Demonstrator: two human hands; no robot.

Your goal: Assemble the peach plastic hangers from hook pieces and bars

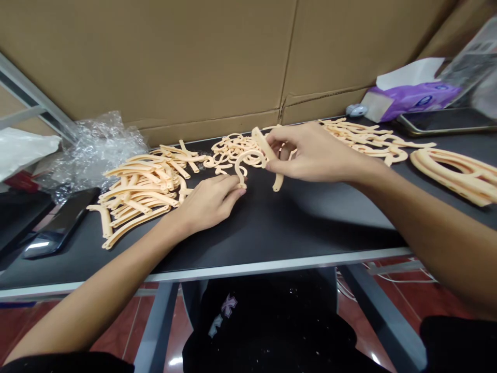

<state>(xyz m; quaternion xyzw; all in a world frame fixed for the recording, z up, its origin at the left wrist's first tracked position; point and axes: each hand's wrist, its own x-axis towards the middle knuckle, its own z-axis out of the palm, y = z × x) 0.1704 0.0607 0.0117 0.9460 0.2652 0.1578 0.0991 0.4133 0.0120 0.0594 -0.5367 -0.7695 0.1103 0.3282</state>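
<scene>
The left hand (pixel 212 202) pinches a hook (pixel 239 167) by its near end, the right hand (pixel 305 150) a bar (pixel 263 143), seemingly steadying both; remotely, I can't tell whether they touch.

Left hand (pixel 213 202) pinching, right hand (pixel 310 153) higher, also pinching, bare forearms (pixel 134 269) angled inward

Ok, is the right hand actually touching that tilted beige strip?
Touching. The head view shows the right hand gripping the tilted beige strip, with no gap between them.
</scene>
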